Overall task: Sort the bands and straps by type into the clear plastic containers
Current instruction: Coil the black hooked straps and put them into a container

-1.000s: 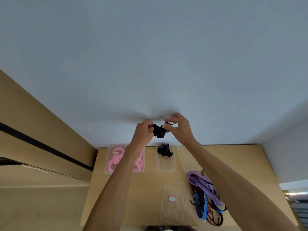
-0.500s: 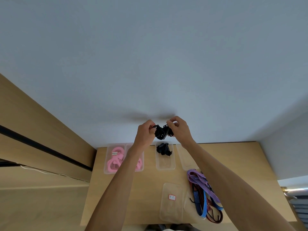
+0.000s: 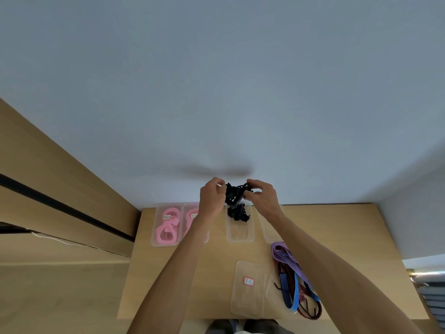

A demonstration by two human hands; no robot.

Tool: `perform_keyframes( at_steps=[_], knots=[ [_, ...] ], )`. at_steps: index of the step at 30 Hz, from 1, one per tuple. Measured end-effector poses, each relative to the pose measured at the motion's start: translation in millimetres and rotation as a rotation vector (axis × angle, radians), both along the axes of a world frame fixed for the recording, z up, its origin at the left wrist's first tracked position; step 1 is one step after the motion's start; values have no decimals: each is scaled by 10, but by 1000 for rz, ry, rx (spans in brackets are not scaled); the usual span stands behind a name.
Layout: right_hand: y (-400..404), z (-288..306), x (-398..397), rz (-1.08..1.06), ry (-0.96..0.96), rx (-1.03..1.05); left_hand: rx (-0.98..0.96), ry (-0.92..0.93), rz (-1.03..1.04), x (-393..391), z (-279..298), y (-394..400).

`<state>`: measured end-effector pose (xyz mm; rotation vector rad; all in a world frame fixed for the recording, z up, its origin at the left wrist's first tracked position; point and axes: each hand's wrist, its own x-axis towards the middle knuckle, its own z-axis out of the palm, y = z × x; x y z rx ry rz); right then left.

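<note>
Both my hands hold one bunched black strap (image 3: 234, 193) in the air above the far edge of the table. My left hand (image 3: 212, 196) pinches its left end and my right hand (image 3: 262, 196) pinches its right end. Directly below, a second black strap (image 3: 238, 213) lies at the far end of a clear container (image 3: 240, 233). Two clear containers on the left, one (image 3: 166, 229) beside the other (image 3: 192, 222), hold pink bands. A pile of purple, blue and red straps (image 3: 292, 278) lies on the right, partly hidden by my right forearm.
A clear lid with a red-edged label (image 3: 248, 289) lies near the front of the wooden table (image 3: 154, 273). Another clear container (image 3: 268, 227) sits behind my right forearm. A pale wall rises behind the table; wooden panelling stands to the left.
My hands have drifted slightly right and spread apart a little, pulling the black strap between them. Everything on the table is unchanged.
</note>
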<state>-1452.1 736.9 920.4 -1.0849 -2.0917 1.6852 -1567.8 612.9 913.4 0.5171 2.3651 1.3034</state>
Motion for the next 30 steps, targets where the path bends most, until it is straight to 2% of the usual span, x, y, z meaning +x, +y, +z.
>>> perform_keyframes(
  at_steps=[5, 8, 13, 22, 27, 30],
  knots=[
    [-57, -299, 53, -5, -111, 17, -103, 12, -37, 70, -224, -51],
    [-97, -527, 107, 4, -188, 65, -180, -52, -91, 169, -399, -93],
    [-153, -924, 171, 10, -288, 155, -264, -42, -266, 379, -757, -141],
    [-302, -1608, 184, -45, -419, 88, -486, 45, -326, 507, -1473, -217],
    [-352, -1770, 83, 49, -451, 190, -550, 83, -329, 448, -1634, -213],
    [-378, -1834, 102, 169, -503, 428, -557, 126, -340, 417, -1691, -213]
  ],
)
